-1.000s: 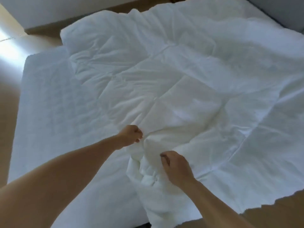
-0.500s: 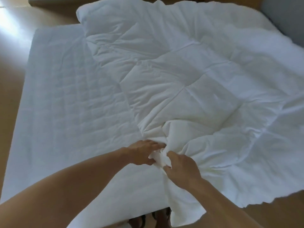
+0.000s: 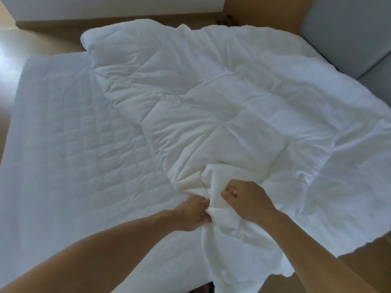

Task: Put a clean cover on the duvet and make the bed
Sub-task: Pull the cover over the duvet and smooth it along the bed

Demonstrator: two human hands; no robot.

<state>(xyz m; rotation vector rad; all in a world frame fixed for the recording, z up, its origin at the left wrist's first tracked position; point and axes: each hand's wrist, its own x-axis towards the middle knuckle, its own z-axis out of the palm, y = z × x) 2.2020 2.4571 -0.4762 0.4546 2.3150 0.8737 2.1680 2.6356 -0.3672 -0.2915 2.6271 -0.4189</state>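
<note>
Item one: the left half of the bed (image 3: 63, 155), a flat quilted surface not under the duvet; we can pass here from near edge to far edge.
Item two: the duvet (image 3: 232, 102), spread over the right half and bunched into a raised fold at the near edge, where our left grip (image 3: 191, 214) and right grip (image 3: 247, 199) both clutch it.
Item three: a grey padded panel (image 3: 349, 28) walls the far right.

Wooden floor (image 3: 53, 39), white wall (image 3: 105, 7), grey upholstery (image 3: 349, 34)
Light is glaring off the floor far to the left of the left hand (image 3: 193, 212).
</note>
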